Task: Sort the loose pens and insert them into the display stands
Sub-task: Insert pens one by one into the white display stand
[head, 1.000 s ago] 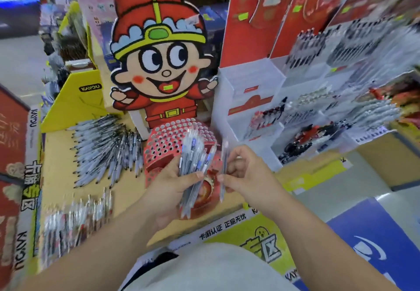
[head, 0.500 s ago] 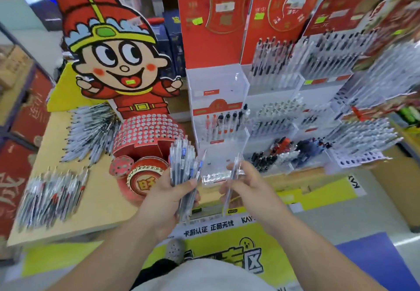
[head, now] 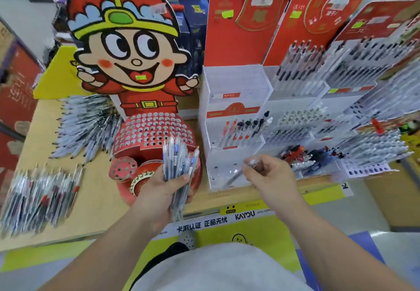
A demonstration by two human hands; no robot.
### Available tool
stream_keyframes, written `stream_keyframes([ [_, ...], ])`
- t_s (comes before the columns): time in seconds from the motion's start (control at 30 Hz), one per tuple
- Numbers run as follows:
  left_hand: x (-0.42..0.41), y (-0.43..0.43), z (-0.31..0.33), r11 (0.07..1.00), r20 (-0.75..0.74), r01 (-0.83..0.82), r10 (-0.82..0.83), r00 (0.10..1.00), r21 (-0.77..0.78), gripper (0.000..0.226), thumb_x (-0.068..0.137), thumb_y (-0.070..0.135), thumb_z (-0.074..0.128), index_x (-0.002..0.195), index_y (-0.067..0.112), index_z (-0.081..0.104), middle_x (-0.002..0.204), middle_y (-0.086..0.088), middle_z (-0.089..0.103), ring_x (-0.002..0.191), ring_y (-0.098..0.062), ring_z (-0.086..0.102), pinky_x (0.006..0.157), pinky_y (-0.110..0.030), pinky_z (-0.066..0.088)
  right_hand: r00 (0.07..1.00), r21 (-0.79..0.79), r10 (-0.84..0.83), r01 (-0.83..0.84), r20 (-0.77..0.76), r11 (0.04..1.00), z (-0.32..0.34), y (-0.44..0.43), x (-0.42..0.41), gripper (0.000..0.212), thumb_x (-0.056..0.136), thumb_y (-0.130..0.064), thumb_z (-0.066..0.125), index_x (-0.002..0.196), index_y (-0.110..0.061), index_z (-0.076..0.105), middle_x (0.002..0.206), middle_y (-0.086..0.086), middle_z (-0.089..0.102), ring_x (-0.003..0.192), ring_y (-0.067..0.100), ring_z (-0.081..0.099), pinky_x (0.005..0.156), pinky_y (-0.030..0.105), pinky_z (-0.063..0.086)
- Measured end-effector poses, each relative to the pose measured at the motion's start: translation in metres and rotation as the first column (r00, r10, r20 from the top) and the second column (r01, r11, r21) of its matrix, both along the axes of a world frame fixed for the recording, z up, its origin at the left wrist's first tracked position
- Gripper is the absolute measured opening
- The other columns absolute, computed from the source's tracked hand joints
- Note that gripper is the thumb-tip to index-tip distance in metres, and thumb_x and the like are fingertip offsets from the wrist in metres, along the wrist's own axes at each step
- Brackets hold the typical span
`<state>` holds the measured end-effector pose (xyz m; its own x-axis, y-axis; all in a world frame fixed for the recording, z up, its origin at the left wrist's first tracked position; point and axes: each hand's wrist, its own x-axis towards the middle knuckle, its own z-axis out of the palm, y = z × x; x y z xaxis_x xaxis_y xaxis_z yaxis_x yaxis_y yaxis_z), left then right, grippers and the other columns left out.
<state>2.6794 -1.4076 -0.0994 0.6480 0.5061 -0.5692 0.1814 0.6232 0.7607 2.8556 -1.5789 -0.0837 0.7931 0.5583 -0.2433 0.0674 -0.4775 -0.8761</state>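
Observation:
My left hand [head: 163, 189] grips a bundle of clear pens [head: 179, 161] with blue parts, held upright in front of a red perforated cartoon stand [head: 150, 129]. My right hand [head: 270, 175] pinches a single clear pen [head: 236, 176], its tip slanting down and left over the lowest tier of a clear acrylic display stand [head: 229, 154]. That stand's middle tier holds a few red and black pens [head: 245, 129]. Loose pens lie in a heap [head: 86, 125] at the table's back left and another heap [head: 38, 195] at its front left.
More tiered stands filled with pens [head: 341, 100] crowd the right side, under red header cards [head: 245, 18]. A large cartoon figure cutout [head: 127, 47] rises behind the red stand. The wooden table [head: 95, 190] ends at a yellow banner edge near me.
The view has closed in on the stands. My right hand has moved right and tilted its single pen toward the clear stand's lowest tier. The left hand keeps its bundle.

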Motion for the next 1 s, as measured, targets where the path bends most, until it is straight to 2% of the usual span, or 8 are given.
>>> stream_keyframes([
  [0.1, 0.005, 0.010, -0.002, 0.999, -0.002, 0.040, -0.040, 0.999, 0.027, 0.024, 0.096, 0.004, 0.062, 0.118, 0.014, 0.063, 0.074, -0.011, 0.064, 0.065, -0.025, 0.061, 0.056, -0.033, 0.052, 0.997, -0.023, -0.045, 0.046, 0.066, 0.999, -0.010, 0.014, 0.002, 0.015, 0.088, -0.018, 0.073, 0.079, -0.029, 0.066, 0.070, -0.009, 0.062, 0.063, 0.014, 0.054, 0.065, 0.037, 0.046],
  [0.2, 0.005, 0.017, -0.001, 0.998, -0.002, 0.049, -0.049, 0.999, 0.041, 0.022, 0.096, 0.005, 0.062, 0.116, 0.015, 0.064, 0.072, -0.015, 0.063, 0.063, -0.027, 0.059, 0.053, -0.032, 0.049, 0.991, -0.120, -0.031, 0.047, 0.127, 0.992, -0.020, 0.027, 0.003, 0.004, 0.088, -0.024, 0.073, 0.090, -0.027, 0.071, 0.081, -0.007, 0.071, 0.075, 0.014, 0.066, 0.075, 0.035, 0.054],
  [0.33, 0.001, 0.020, -0.004, 0.998, 0.000, 0.046, -0.046, 0.999, 0.036, 0.023, 0.097, 0.006, 0.061, 0.118, 0.013, 0.063, 0.073, -0.015, 0.064, 0.065, -0.027, 0.059, 0.050, -0.032, 0.049, 0.975, -0.237, 0.073, -0.021, 0.211, 0.971, -0.035, 0.036, 0.008, 0.016, 0.092, -0.027, 0.071, 0.104, -0.017, 0.076, 0.087, -0.004, 0.074, 0.082, 0.013, 0.068, 0.082, 0.037, 0.056],
  [0.53, -0.002, 0.011, -0.007, 0.999, 0.025, -0.022, 0.023, 0.999, -0.048, 0.024, 0.097, 0.004, 0.059, 0.120, 0.009, 0.063, 0.077, -0.012, 0.061, 0.065, -0.023, 0.058, 0.050, -0.027, 0.050, 0.944, -0.324, 0.192, -0.099, 0.268, 0.941, -0.049, 0.043, 0.017, 0.019, 0.091, -0.028, 0.072, 0.106, -0.017, 0.077, 0.088, -0.004, 0.074, 0.082, 0.012, 0.068, 0.083, 0.034, 0.056],
  [0.7, -0.001, 0.010, -0.010, 0.997, 0.017, -0.051, 0.052, 0.998, -0.052, 0.024, 0.097, 0.004, 0.060, 0.120, 0.011, 0.064, 0.079, -0.009, 0.063, 0.067, -0.022, 0.060, 0.051, -0.026, 0.051, 0.911, -0.356, 0.292, -0.180, 0.291, 0.917, -0.059, 0.047, 0.015, 0.022, 0.089, -0.030, 0.075, 0.107, -0.017, 0.077, 0.086, -0.002, 0.074, 0.073, 0.009, 0.063, 0.074, 0.024, 0.052],
  [0.8, -0.001, 0.009, -0.010, 0.997, 0.024, -0.067, 0.068, 0.997, -0.045, 0.022, 0.097, 0.004, 0.060, 0.116, 0.012, 0.064, 0.078, -0.009, 0.063, 0.067, -0.022, 0.061, 0.053, -0.028, 0.051, 0.912, -0.353, 0.314, -0.211, 0.265, 0.911, -0.063, 0.052, 0.011, 0.023, 0.088, -0.027, 0.076, 0.107, -0.016, 0.077, 0.077, -0.006, 0.068, 0.069, 0.009, 0.063, 0.070, 0.023, 0.051],
  [0.9, -0.004, 0.008, -0.011, 0.998, 0.020, -0.060, 0.061, 0.998, -0.032, 0.020, 0.096, 0.006, 0.061, 0.115, 0.012, 0.064, 0.079, -0.009, 0.063, 0.069, -0.023, 0.061, 0.055, -0.030, 0.052, 0.913, -0.337, 0.322, -0.229, 0.250, 0.913, -0.068, 0.057, 0.010, 0.014, 0.088, -0.022, 0.075, 0.101, -0.015, 0.075, 0.063, -0.016, 0.057, 0.058, -0.002, 0.054, 0.057, 0.011, 0.038],
  [1.0, -0.008, 0.008, -0.013, 0.998, 0.006, -0.065, 0.065, 0.998, -0.011, 0.022, 0.096, 0.007, 0.061, 0.118, 0.010, 0.064, 0.084, -0.010, 0.064, 0.073, -0.024, 0.062, 0.062, -0.033, 0.053, 0.914, -0.350, 0.335, -0.244, 0.227, 0.904, -0.073, 0.061, 0.011, 0.008, 0.088, -0.020, 0.074, 0.094, -0.016, 0.072, 0.058, -0.015, 0.052, 0.054, -0.002, 0.051, 0.056, 0.018, 0.038],
])
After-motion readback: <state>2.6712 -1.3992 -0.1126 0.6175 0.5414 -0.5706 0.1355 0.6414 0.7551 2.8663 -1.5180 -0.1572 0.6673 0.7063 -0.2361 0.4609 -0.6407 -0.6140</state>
